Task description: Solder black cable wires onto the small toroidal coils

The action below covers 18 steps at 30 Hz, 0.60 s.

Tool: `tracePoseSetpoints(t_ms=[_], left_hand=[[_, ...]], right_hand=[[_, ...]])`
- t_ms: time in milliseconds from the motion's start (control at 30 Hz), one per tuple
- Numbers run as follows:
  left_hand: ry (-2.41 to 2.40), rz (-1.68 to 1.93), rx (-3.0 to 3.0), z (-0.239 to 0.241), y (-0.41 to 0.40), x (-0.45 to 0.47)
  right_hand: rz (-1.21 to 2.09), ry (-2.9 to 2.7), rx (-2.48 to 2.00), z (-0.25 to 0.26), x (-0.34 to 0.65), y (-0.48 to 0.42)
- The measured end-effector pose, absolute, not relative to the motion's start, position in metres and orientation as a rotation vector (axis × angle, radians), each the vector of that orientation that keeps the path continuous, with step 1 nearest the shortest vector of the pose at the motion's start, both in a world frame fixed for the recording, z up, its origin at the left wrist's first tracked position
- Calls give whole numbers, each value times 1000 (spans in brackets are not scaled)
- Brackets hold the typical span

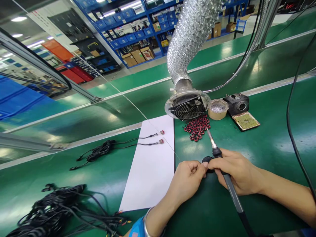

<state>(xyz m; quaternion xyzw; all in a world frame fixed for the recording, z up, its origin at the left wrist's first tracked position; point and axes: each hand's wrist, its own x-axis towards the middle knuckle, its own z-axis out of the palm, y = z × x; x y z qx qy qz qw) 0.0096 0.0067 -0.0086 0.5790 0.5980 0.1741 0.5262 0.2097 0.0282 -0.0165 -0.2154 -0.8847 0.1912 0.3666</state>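
My right hand (237,171) is wrapped around a soldering iron (230,189), its metal tip pointing up and away toward a pile of small red-and-black round parts (197,127). The thumb of that hand also reaches a round black piece (207,159) in front of the iron. My left hand (189,177) is closed in a pinch at the near left edge of this black piece, the fingertips of both hands meeting there. A thin pale strand (134,107) runs down from the upper left toward my left hand.
A fume duct with a fan grille (188,108) hangs over the pile. Right of it are a tape roll (218,109) and an iron stand with sponge (246,121). White paper (150,177) bears two small red-tipped cable ends (161,132). Black cables (51,210) lie lower left.
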Motion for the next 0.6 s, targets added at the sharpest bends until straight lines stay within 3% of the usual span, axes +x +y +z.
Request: tracePoseSetpoints(t_ms=[600], left_hand=[[1283, 537, 1143, -12, 1, 15]], right_hand=[[504, -2127, -684, -25, 204, 34]])
